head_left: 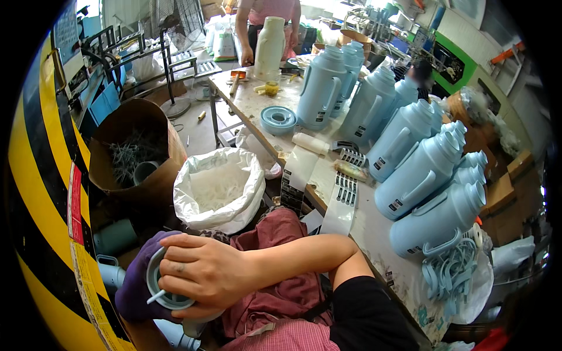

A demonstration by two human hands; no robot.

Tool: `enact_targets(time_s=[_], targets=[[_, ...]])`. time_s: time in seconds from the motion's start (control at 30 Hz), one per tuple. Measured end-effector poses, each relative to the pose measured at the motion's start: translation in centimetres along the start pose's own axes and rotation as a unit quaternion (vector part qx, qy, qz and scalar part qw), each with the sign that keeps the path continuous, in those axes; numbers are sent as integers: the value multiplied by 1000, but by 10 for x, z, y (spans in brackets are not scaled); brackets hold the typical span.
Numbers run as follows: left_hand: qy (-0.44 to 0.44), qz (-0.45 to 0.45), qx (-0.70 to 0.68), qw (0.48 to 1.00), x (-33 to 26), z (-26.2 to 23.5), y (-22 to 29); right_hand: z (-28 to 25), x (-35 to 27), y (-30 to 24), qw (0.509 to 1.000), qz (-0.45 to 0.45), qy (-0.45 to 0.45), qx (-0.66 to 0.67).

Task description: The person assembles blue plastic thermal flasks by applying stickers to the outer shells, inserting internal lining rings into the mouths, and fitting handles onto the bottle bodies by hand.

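Observation:
At the lower left I hold a pale blue thermos flask shell, its round mouth facing up toward me. My left hand, in a purple glove, wraps around its outer side. My bare right hand reaches across and closes over the rim, hiding part of the mouth. A thin light blue plastic stub sticks out at the opening. Beneath my hands, the lower part of the shell is mostly hidden. Another pale blue flask part lies just left of the glove.
A white sack of translucent plastic bits stands ahead, beside a cardboard drum holding scraps. Several blue flasks, label strips and blue handle strips crowd the table. A striped panel rises at left. A person stands beyond.

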State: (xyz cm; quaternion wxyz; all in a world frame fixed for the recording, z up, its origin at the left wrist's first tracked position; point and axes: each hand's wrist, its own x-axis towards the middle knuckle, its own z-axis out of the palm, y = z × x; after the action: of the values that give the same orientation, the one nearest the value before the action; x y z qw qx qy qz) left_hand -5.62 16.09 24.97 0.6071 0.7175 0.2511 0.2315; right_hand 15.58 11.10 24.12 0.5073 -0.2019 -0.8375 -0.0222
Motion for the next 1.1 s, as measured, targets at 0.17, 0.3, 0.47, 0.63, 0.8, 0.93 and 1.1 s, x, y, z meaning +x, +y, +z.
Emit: enact_targets(time_s=[0.17,0.3,0.47,0.63,0.8,0.93,1.1], targets=[[-112,121,106,981,16,-8,-2,-4,8,-14,996,-12,-31,-85],[-47,170,156,972,21,-4,1,-22,3,-15,995,50,-55,-73],[-82,198,177,961,39,4,6,-24,-7,-4,997,3,-32,-68],[-151,249,234,928,63,0,17,-22,-10,3,995,-68,3,-78],[-145,250,214,933,70,11,12,-37,-15,4,994,-55,-63,-76],[-168,248,196,934,77,8,10,-40,-12,8,996,-27,-68,-54],[-225,292,221,903,91,5,14,-49,-11,1,997,28,-34,-64]])
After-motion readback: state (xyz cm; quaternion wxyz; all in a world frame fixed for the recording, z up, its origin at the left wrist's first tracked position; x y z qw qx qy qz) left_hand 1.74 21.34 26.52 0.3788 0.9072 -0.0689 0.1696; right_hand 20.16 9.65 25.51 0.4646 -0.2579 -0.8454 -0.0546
